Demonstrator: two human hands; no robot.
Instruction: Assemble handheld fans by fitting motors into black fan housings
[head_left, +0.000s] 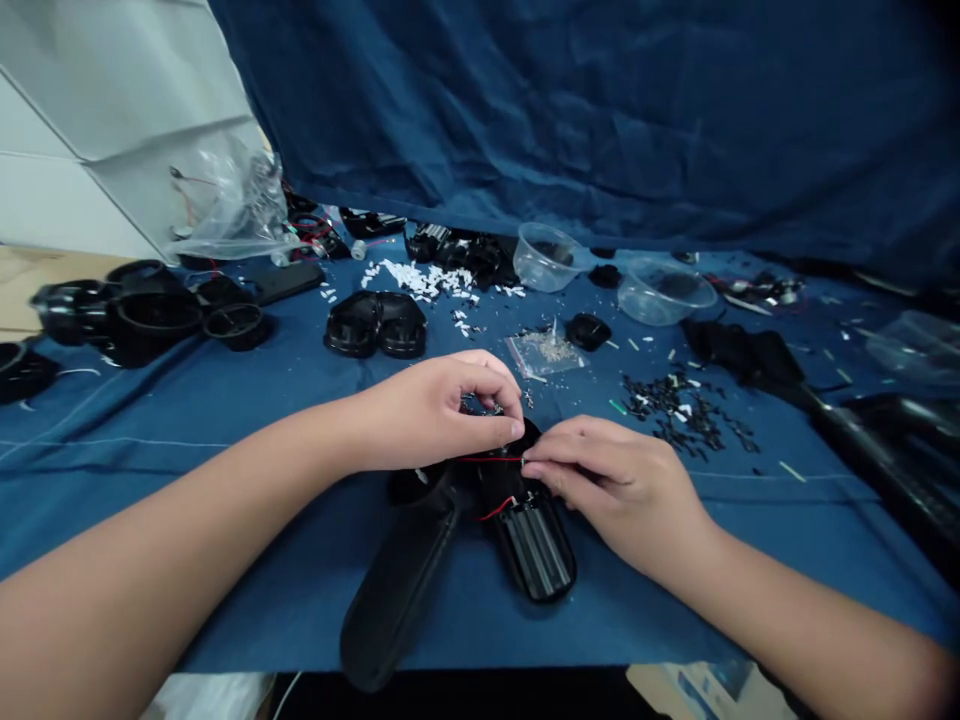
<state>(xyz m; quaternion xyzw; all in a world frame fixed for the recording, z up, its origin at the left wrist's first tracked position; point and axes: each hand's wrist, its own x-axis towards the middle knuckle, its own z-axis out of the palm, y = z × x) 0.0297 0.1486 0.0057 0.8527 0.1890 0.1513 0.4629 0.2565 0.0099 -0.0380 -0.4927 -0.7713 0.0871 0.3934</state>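
Right hand (615,460), centre right of frame: thumb and fingertip clamped on the end of a thin red wire (484,460). Wire runs level to the left, below the left hand (465,405). Left thumb and forefinger tips are close together; can't tell if they touch or pinch anything.

Black case (536,550) with a ridged section sits just below centre, under both hands; upper part mostly hidden. Second red wire (495,510) sticks out left at the top of the ridges. Black handle (401,590) slants down-left beside it, lower end overlapping the front edge of the blue cloth (637,615). No margin there; the case's rounded bottom stops short of that edge.

Room: plain cloth either side, between left forearm and handle, and from case to right forearm. Tighter above: small clear bag (547,350) and black cap (588,331) just beyond the hands, black bits (686,410) scattered above the right wrist. Twin black shell (375,325) upper centre, white bits (427,280) behind it. Long black part (885,470) bounds the right side; black parts (150,310) crowd the left.
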